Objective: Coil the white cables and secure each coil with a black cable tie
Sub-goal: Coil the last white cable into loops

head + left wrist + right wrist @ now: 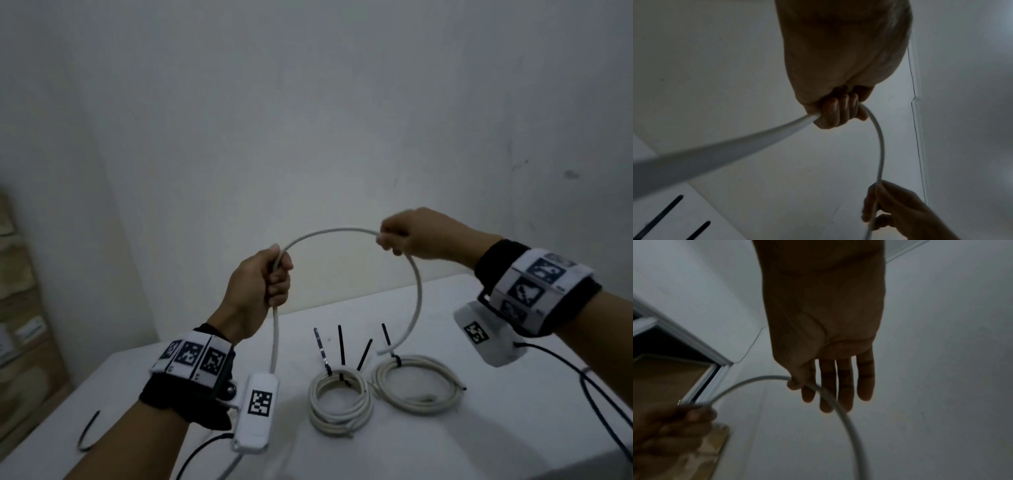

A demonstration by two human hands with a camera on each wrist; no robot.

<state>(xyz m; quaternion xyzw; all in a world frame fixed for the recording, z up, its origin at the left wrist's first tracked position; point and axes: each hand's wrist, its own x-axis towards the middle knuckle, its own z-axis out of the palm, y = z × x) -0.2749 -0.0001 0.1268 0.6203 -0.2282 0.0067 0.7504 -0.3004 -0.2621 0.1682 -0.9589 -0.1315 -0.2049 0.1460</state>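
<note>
A loose white cable point(329, 232) arches in the air between my hands above the white table point(513, 421). My left hand point(279, 270) grips it in a fist, and one length drops straight down past my left wrist. My right hand point(388, 240) pinches the cable between thumb and forefinger; from there it curves down to a free end near the right coil. The left wrist view shows my left hand point(836, 112) wrapped round the cable point(880, 146). In the right wrist view, my right hand point(797, 382) pinches the cable point(772, 376) with the other fingers straight.
Two tied white coils point(340, 401) point(418, 383) lie on the table in front of me, their black tie tails point(340, 346) sticking up. A loose black cable tie point(89, 431) lies curved at the table's left. Brown cardboard point(20, 308) stands against the left wall.
</note>
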